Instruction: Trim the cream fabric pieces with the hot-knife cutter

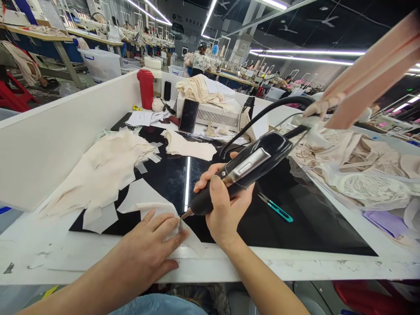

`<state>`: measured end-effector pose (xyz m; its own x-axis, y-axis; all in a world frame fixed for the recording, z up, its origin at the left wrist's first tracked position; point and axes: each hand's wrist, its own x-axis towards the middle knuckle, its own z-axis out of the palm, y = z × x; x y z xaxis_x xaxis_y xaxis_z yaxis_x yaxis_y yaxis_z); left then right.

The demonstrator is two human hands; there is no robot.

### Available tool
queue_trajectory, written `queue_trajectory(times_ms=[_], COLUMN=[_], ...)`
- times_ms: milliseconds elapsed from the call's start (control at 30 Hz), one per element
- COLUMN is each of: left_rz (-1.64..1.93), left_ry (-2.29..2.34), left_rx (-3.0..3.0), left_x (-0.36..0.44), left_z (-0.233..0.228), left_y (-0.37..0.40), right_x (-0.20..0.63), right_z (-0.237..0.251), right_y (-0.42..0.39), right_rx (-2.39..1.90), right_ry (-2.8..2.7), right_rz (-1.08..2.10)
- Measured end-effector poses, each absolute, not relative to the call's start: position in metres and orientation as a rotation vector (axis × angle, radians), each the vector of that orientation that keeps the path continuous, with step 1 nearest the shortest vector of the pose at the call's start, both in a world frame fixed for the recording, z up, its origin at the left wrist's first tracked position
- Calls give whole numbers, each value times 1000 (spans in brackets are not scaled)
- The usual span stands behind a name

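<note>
From the head view, the left hand (149, 249) lies flat and palm-down at the near edge of the bench (295, 264), fingers spread and released, pressing a pale fabric piece (154, 209) against the surface; the forearm comes in low from the bottom left. Its fingertips reach almost to the tip of the tool. The right hand (223, 205) is clenched around the grip of a black handheld cutting tool (239, 175), thumb laid along the top, wrist bent so that the tool slants down to the left. The tool's metal tip touches the fabric piece just beside the left fingertips, over the black glass panel (295, 218) set into the bench. A black cable (262, 114) arcs up from the tool's rear end.

Small teal-handled snips (275, 208) lie on the panel just right of the right hand. A heap of cream fabric (101, 170) sits to the left, and lace pieces (367, 175) are piled on the right.
</note>
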<state>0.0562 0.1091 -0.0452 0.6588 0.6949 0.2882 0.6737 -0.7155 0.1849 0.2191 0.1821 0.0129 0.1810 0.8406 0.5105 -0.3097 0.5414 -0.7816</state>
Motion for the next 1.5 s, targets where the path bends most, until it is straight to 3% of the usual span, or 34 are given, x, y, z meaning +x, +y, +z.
queue_trajectory(times_ms=[200, 433, 633, 1200, 1367, 1500], left_rz=[549, 440, 168, -127, -102, 182], left_ry=[1070, 1231, 1571, 1689, 1785, 1611], left_rx=[2759, 2825, 2849, 2722, 2762, 3061], left_x=[36, 8, 40, 64, 62, 61], left_z=[-24, -40, -25, -6, -11, -11], left_y=[117, 131, 134, 130, 125, 121], right_x=[232, 248, 253, 244, 242, 243], right_z=[24, 32, 32, 16, 16, 16], right_y=[186, 183, 176, 166, 166, 166], right_rx=[-571, -622, -618, -521, -512, -516], right_ry=[-1061, -1031, -1032, -1041, -1034, -1035], right_rz=[854, 844, 861, 957, 951, 953])
